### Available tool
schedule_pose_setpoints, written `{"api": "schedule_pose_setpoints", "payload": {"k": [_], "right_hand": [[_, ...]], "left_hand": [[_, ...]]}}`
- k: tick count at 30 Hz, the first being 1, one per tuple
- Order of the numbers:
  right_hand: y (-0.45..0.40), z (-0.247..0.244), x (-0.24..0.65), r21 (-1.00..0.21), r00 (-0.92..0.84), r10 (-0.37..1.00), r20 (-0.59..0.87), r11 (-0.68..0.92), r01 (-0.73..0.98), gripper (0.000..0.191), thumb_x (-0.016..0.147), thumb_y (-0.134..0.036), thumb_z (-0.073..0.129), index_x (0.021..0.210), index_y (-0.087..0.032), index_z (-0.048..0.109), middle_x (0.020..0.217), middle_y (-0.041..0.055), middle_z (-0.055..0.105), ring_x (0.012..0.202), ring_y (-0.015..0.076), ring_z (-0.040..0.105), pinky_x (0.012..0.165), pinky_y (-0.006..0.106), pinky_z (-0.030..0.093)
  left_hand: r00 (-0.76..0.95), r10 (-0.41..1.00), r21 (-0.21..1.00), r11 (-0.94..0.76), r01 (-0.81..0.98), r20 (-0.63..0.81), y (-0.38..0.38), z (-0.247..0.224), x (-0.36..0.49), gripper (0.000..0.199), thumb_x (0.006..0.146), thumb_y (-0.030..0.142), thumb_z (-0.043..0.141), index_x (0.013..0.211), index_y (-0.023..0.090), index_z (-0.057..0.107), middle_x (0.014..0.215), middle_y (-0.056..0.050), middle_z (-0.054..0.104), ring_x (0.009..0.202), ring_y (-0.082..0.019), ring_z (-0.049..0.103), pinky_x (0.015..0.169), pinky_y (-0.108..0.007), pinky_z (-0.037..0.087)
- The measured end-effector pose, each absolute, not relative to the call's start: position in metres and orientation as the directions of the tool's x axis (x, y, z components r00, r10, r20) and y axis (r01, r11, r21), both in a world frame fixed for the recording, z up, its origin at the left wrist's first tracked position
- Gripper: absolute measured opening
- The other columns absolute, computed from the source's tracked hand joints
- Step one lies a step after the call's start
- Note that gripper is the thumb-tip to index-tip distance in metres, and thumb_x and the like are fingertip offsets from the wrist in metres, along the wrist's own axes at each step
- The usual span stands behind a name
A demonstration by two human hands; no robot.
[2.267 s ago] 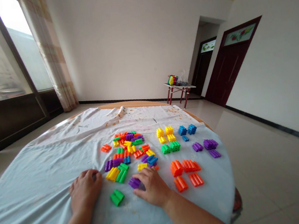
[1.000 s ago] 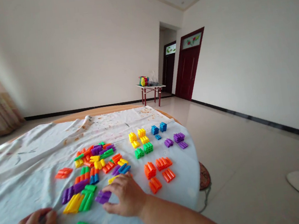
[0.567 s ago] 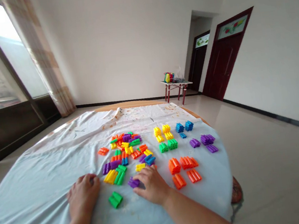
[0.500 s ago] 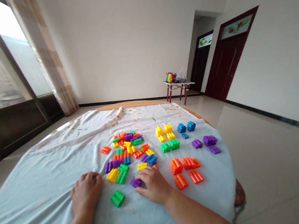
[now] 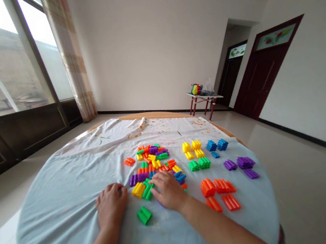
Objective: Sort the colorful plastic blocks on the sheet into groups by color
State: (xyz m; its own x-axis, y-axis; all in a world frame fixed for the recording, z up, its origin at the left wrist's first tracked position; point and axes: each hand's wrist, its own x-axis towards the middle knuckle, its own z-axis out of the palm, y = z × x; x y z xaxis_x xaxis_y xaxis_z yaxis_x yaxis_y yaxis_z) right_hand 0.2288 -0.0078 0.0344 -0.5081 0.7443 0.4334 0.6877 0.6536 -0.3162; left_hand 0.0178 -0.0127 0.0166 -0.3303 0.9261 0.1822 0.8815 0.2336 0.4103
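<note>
Left hand [image 5: 113,203] lies slack on pale-blue cloth [image 5: 67,194], probably for support; right hand [image 5: 168,189] curls beside green plastic tube block [image 5: 147,193], grip unclear.

Glossy plastic blocks [image 5: 207,188] — matt, creased cloth [image 5: 62,199]

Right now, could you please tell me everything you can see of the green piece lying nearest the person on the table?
The green piece is bright green, smooth and slightly shiny, like plastic. It appears to be short rounded tubes joined side by side, with a groove between them. It lies flat and slightly askew on the pale blue cloth, apart from the yellow piece beyond it. Neither the left hand nor the right hand touches it.
</note>
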Motion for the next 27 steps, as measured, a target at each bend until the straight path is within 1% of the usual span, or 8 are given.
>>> {"api": "schedule_pose_setpoints", "payload": {"k": [3,7,10,14,17,20,24,27], "right_hand": [[0.015,0.040,0.200,-0.306,-0.527,0.749,0.402,0.652,0.694,0.027,0.085,-0.022,0.055,0.112,-0.021,0.062,0.116,0.0053,0.062,0.109,0.0201,0.051,0.096,0.035,0.037],[0.037,0.033,0.177,-0.303,-0.527,0.793,0.304,0.605,0.736,0.037,0.085,-0.017,0.050,0.122,-0.019,0.057,0.125,0.0079,0.059,0.114,0.0209,0.050,0.098,0.037,0.038],[0.040,0.028,0.177,-0.293,-0.518,0.814,0.263,0.579,0.761,0.037,0.084,-0.015,0.051,0.120,-0.020,0.059,0.118,0.0084,0.062,0.111,0.0213,0.052,0.097,0.036,0.038],[0.031,0.029,0.194,-0.264,-0.510,0.830,0.226,0.556,0.789,0.025,0.082,-0.020,0.059,0.107,-0.022,0.065,0.106,0.0082,0.063,0.106,0.0223,0.054,0.093,0.037,0.040],[0.020,0.035,0.212,-0.238,-0.549,0.812,0.196,0.583,0.777,0.019,0.082,-0.019,0.061,0.100,-0.021,0.067,0.101,0.0073,0.064,0.103,0.0223,0.055,0.091,0.037,0.040],[0.008,0.042,0.231,-0.251,-0.572,0.782,0.248,0.622,0.741,0.019,0.082,-0.016,0.061,0.099,-0.023,0.067,0.099,0.0048,0.064,0.102,0.0209,0.055,0.090,0.036,0.038],[-0.014,0.046,0.258,-0.339,-0.512,0.768,0.385,0.633,0.696,0.025,0.081,-0.011,0.060,0.102,-0.023,0.065,0.098,0.0031,0.063,0.100,0.0190,0.054,0.090,0.035,0.038],[-0.034,0.041,0.274,-0.382,-0.512,0.746,0.426,0.662,0.645,0.027,0.080,-0.010,0.061,0.104,-0.023,0.065,0.100,0.0032,0.062,0.100,0.0186,0.054,0.091,0.034,0.039]], "left_hand": [[-0.330,0.926,0.410,0.233,0.882,0.185,-0.014,0.018,0.019,0.037,0.083,0.037,0.033,0.093,0.022,0.066,0.111,-0.009,0.063,0.106,-0.028,0.052,0.094,-0.041,0.034],[-0.334,0.923,0.409,0.235,0.882,0.190,-0.014,0.018,0.019,0.038,0.084,0.037,0.032,0.093,0.022,0.066,0.111,-0.009,0.063,0.106,-0.027,0.052,0.094,-0.041,0.034],[-0.334,0.924,0.414,0.234,0.880,0.186,-0.014,0.018,0.018,0.038,0.084,0.037,0.032,0.095,0.022,0.066,0.112,-0.008,0.063,0.106,-0.027,0.052,0.095,-0.041,0.033],[-0.333,0.926,0.419,0.235,0.877,0.178,-0.015,0.020,0.019,0.038,0.084,0.036,0.033,0.094,0.022,0.066,0.112,-0.009,0.063,0.108,-0.027,0.052,0.096,-0.041,0.033],[-0.327,0.929,0.418,0.232,0.878,0.171,-0.015,0.021,0.019,0.038,0.083,0.037,0.033,0.093,0.022,0.066,0.112,-0.009,0.063,0.108,-0.028,0.052,0.097,-0.041,0.033],[-0.329,0.929,0.415,0.236,0.879,0.168,-0.015,0.021,0.020,0.038,0.083,0.038,0.033,0.093,0.022,0.066,0.112,-0.009,0.062,0.108,-0.029,0.051,0.097,-0.042,0.033],[-0.326,0.931,0.406,0.237,0.883,0.167,-0.014,0.020,0.020,0.039,0.083,0.038,0.032,0.094,0.022,0.066,0.113,-0.010,0.062,0.109,-0.029,0.051,0.097,-0.042,0.033],[-0.323,0.932,0.400,0.237,0.885,0.163,-0.014,0.020,0.019,0.040,0.083,0.038,0.032,0.095,0.022,0.066,0.115,-0.010,0.061,0.110,-0.029,0.051,0.098,-0.043,0.033]]}}
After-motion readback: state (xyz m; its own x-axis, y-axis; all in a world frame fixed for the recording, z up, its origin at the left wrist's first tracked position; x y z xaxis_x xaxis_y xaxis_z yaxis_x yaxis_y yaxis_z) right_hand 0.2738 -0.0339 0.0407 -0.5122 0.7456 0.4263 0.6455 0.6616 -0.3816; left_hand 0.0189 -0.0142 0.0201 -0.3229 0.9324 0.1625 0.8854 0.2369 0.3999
